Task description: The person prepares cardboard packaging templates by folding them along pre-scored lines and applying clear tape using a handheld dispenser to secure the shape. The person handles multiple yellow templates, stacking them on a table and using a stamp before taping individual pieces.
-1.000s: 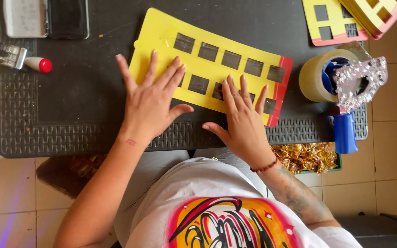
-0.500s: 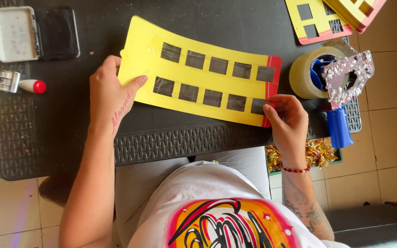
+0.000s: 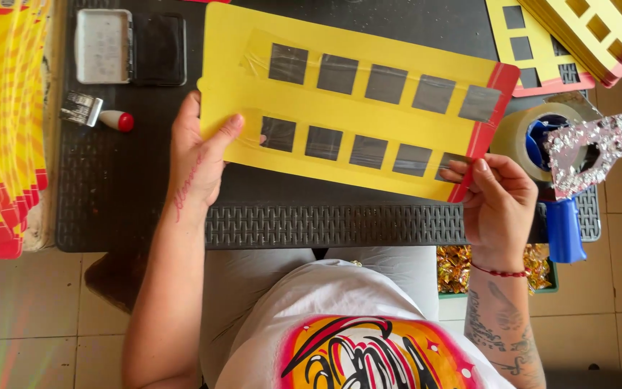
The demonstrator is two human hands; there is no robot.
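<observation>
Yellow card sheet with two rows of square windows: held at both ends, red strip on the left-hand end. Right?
Not quite. The head view shows the yellow card sheet held by the left hand and right hand, but the red strip is at the right-hand end.

Overhead view of the work area. A black table top (image 3: 109, 180) with a ribbed, woven-pattern edge is spanning the upper frame and sitting over a floor of pale beige tiles (image 3: 23, 317) with thin grout lines. Soft, even light is falling across the tiles, and a faint coloured glare is showing at lower left, possibly a lens reflection. A dark brown object (image 3: 113, 277), perhaps a stool, is jutting from beneath the table.
</observation>
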